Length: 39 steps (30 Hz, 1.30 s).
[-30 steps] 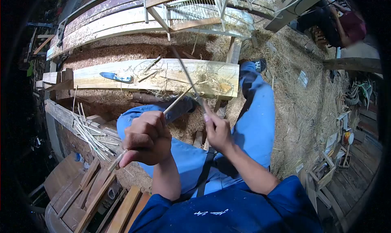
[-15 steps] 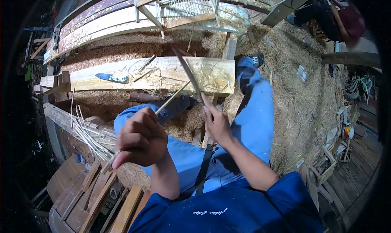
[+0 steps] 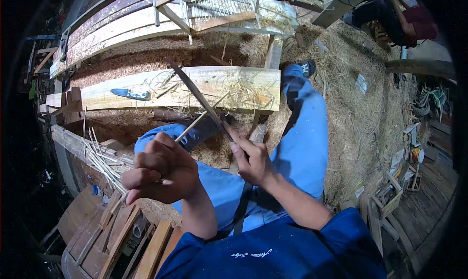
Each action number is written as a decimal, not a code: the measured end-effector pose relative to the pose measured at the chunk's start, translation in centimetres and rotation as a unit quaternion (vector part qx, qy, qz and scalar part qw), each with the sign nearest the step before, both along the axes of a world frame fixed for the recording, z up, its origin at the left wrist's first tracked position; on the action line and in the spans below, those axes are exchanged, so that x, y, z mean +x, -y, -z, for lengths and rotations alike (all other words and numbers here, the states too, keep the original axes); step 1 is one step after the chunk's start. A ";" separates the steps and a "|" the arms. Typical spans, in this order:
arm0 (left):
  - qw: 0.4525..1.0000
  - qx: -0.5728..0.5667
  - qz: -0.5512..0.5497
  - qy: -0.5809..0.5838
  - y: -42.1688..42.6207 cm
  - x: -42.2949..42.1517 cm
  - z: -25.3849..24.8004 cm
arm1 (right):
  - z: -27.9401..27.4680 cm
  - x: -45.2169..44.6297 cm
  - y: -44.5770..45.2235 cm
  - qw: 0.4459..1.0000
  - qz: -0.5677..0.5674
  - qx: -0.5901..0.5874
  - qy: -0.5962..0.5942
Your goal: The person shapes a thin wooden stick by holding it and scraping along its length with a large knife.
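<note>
My left hand (image 3: pixel 163 171) is closed in a fist round a thin pale wooden stick (image 3: pixel 191 126), whose far end slants up and to the right. My right hand (image 3: pixel 254 166) grips a knife (image 3: pixel 195 91) with a long dark blade pointing up and to the left. The blade crosses the stick a short way beyond the left fist; whether they touch I cannot tell. Beyond both hands lies a thick pale plank (image 3: pixel 185 86) strewn with shavings. On its left part rests a blue-and-white object (image 3: pixel 129 93), slim and pointed.
Several thin pale sticks (image 3: pixel 102 157) lie in a bundle at left. A slatted wooden frame (image 3: pixel 222 23) stands on the far bench. Wooden boards (image 3: pixel 153 249) are stacked at lower left. Shavings cover the floor (image 3: pixel 351 132). Another person (image 3: pixel 414 25) sits at upper right.
My right hand has drawn the knife down and to the left, nearer my left fist. My left hand has turned slightly and shifted a little left, still holding the stick.
</note>
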State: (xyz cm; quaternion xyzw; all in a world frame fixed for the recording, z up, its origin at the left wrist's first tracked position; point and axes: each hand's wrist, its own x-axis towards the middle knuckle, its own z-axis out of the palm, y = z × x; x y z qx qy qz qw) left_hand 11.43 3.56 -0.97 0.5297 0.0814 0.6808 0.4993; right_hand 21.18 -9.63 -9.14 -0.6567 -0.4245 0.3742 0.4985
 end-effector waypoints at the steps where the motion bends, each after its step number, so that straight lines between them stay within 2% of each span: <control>1: 1.000 -0.001 0.001 -0.001 0.0 0.1 0.1 | 0.5 -0.1 0.1 1.000 0.001 -0.001 -0.001; 4: 0.998 -0.019 -0.009 0.054 0.1 -0.2 0.3 | 1.8 0.8 -0.2 0.990 0.002 -0.141 -0.018; 6: 0.999 0.007 0.024 0.025 0.0 -0.4 0.3 | 1.8 0.8 -0.4 0.993 0.014 -0.114 0.002; 9: 0.998 -0.007 0.006 0.057 0.2 0.7 -0.1 | 1.4 0.7 -0.2 0.998 0.024 -0.058 0.015; 11: 0.998 -0.002 0.010 0.055 0.0 0.7 0.2 | 1.2 0.7 0.4 0.996 -0.012 -0.081 0.023; 12: 0.998 0.011 0.017 0.061 -0.2 0.8 0.2 | 2.0 0.6 0.2 0.991 0.026 -0.132 -0.023; 13: 0.998 0.015 0.017 0.063 -0.3 0.8 0.1 | 2.5 0.9 -0.2 0.992 0.045 -0.118 0.005; 16: 0.993 -0.003 0.083 0.084 0.1 1.2 -0.1 | 0.9 1.1 0.0 0.983 0.016 -0.182 -0.001; 18: 0.999 0.009 -0.032 0.032 0.4 1.6 -0.2 | 0.6 0.7 0.2 0.998 0.001 -0.058 0.018; 20: 1.000 0.004 -0.018 0.025 0.4 0.7 -0.1 | 2.8 0.6 0.4 0.994 0.030 -0.102 0.008; 23: 0.999 0.011 -0.009 0.050 0.4 1.2 -0.1 | 1.9 1.6 -0.2 0.985 0.036 -0.167 0.009; 27: 0.997 0.005 -0.065 0.040 0.4 1.1 0.1 | 1.7 0.6 0.9 0.991 -0.028 -0.132 -0.002; 30: 0.998 0.021 -0.061 0.024 0.3 0.5 0.1 | 1.7 1.9 -0.3 0.978 0.014 -0.204 -0.026; 35: 0.995 -0.007 -0.103 0.009 0.8 0.1 0.2 | 0.6 0.6 -0.3 0.990 -0.004 -0.135 -0.047; 37: 0.991 -0.044 -0.113 0.048 1.2 0.2 0.2 | 0.1 0.0 -0.3 0.998 -0.039 -0.047 -0.007; 39: 0.994 -0.050 -0.082 0.061 1.0 -0.4 0.3 | 2.4 -0.7 -0.3 1.000 -0.002 -0.018 -0.018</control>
